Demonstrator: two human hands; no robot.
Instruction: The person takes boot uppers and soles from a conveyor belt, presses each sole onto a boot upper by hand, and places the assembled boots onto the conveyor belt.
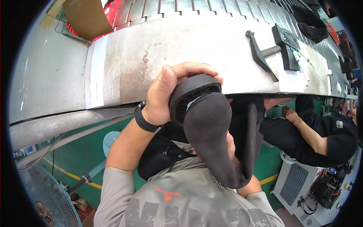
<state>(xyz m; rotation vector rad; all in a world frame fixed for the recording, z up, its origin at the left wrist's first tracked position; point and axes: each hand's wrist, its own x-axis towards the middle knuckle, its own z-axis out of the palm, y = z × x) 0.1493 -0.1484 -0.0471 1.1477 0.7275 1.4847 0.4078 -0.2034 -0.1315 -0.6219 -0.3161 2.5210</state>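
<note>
- Black sole (191, 84): set against the rounded end of the dark grey upper (210, 125); a gap shows between them.
- Position: before the person's torso, at the near edge of the worktable (189, 45).
- Left hand (160, 92): curled around the sole, gripping it.
- Right hand (230, 145): behind the upper, mostly hidden; grip cannot be determined.
- Hammer (259, 56): on the worktable, beside black blocks (290, 58).
</note>
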